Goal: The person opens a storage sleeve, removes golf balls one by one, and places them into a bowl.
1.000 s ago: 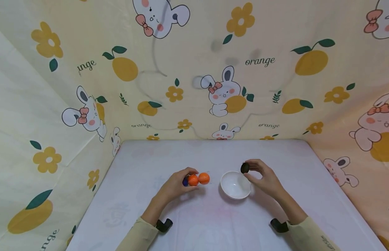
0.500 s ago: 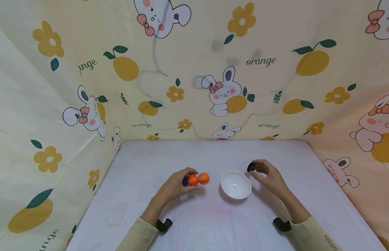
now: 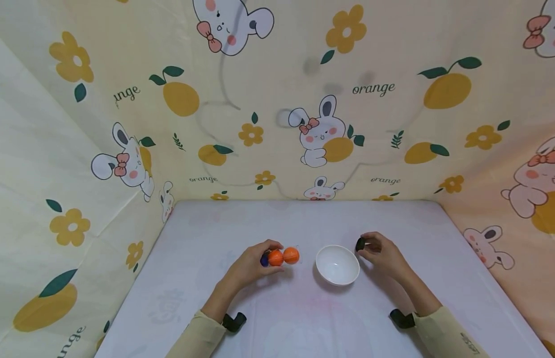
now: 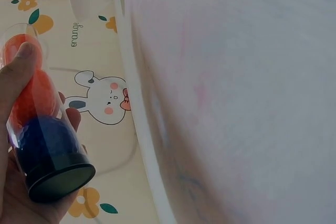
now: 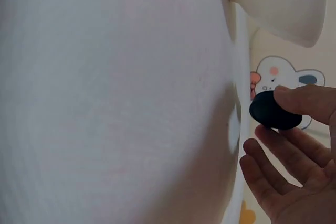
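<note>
The left hand grips a clear tube at the white bowl's nine o'clock. The right hand pinches a dark rounded piece at two o'clock.

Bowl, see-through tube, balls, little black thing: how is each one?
White bowl: upright on the table, uncovered.
Clear tube: tipped sideways, held by the left hand.
Orange balls: both inside the tube.
Blue ball: inside the tube, by its dark base.
Black piece: pinched by the right hand, outside the bowl.
</note>
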Demonstrator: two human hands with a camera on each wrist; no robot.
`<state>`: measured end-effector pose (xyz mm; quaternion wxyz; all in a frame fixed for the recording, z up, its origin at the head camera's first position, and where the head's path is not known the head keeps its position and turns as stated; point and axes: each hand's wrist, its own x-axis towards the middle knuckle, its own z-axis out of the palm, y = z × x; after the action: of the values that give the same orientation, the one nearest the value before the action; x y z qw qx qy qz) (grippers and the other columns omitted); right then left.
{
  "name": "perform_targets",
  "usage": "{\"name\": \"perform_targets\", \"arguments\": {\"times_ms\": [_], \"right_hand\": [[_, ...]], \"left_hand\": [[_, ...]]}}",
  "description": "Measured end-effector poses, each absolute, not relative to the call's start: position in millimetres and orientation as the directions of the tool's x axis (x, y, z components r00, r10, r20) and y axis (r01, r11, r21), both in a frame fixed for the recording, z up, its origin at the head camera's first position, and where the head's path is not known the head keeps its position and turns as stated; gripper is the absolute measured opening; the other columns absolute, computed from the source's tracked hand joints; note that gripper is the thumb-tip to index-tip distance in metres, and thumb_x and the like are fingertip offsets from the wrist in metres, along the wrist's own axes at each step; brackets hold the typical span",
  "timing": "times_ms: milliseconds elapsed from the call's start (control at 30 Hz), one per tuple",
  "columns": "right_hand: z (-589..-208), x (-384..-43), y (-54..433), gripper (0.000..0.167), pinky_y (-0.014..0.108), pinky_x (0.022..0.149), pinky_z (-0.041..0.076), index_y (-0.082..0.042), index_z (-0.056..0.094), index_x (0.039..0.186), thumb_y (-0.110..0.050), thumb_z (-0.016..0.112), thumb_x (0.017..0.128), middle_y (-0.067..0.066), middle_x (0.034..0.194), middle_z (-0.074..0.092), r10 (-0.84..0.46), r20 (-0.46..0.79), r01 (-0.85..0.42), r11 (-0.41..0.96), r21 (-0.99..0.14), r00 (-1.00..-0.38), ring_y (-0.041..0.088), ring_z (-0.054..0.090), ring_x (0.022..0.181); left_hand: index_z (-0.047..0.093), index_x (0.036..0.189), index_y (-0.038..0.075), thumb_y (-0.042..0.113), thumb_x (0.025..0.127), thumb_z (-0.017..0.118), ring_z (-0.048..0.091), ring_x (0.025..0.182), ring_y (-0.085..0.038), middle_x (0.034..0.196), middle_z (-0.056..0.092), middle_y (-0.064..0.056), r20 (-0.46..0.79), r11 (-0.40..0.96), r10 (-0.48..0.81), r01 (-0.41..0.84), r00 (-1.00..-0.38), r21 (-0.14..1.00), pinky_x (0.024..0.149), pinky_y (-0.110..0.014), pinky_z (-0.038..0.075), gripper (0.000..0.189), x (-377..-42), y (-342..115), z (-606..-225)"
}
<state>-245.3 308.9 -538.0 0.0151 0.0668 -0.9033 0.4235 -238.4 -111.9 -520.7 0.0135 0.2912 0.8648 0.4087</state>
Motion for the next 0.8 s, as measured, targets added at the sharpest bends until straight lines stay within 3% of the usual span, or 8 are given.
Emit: {"name": "perform_targets", "arguments": {"times_ms": [400, 800], "right_hand": [[-536, -244, 314, 0.053, 0.062, 0.103, 0.054, 0.007, 0.055, 0.143, -0.014, 0.078, 0.100, 0.034, 0.137, 0.062, -0.109, 0.004, -0.081, 0.705, -0.704, -0.994, 0.054, 0.062, 0.126], [-532, -242, 320, 0.051, 0.062, 0.097, 0.056, 0.009, 0.055, 0.139, -0.015, 0.077, 0.100, 0.037, 0.136, 0.059, -0.048, -0.056, 0.000, 0.756, -0.655, -0.997, 0.054, 0.059, 0.124]], "left_hand": [[0.066, 0.136, 0.015, 0.025, 0.090, 0.090, 0.067, 0.122, -0.019, 0.136, 0.072, -0.005, 0.213, 0.501, 0.517, 0.495, -0.829, 0.711, 0.110, -0.044, 0.053, 0.053, -237, -110, -519], [0.066, 0.137, 0.014, 0.025, 0.090, 0.090, 0.067, 0.122, -0.019, 0.135, 0.072, -0.001, 0.211, 0.503, 0.517, 0.494, -0.829, 0.709, 0.111, -0.044, 0.053, 0.053, -234, -109, -518]]}}
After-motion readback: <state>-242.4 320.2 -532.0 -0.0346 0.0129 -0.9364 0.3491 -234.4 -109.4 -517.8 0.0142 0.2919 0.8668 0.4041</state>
